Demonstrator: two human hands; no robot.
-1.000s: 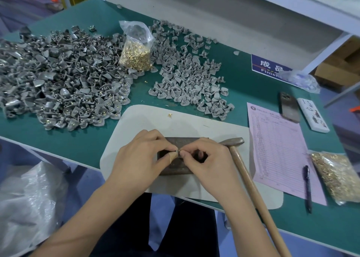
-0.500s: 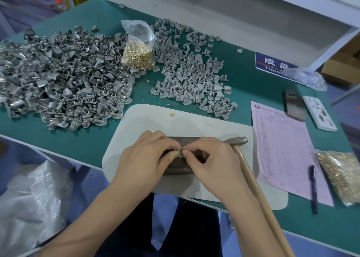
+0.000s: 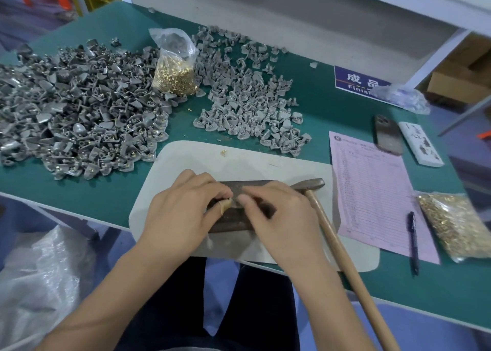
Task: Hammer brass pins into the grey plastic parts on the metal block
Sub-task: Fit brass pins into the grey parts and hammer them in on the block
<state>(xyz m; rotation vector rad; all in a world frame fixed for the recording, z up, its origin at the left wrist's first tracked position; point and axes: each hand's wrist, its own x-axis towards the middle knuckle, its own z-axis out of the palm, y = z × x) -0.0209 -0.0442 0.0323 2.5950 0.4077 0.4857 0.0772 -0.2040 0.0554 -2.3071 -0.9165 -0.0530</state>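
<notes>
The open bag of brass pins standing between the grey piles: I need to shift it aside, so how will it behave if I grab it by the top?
The bag of brass pins would probably sag, since its film looks thin and crumpled. It is likely heavy for its size, being packed with metal pins. Its mouth looks open, so tilting may spill pins onto the green table.

Even soft light, warped blurry edges

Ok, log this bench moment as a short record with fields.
left hand: pinching a small part on the metal block, thumb taped
right hand: fingertips meeting the left's on the same spot
hammer: lying untouched, head beside the block
pad: pale sheet under the block
pin supply: open bag of brass pins between two heaps of grey plastic parts
</notes>
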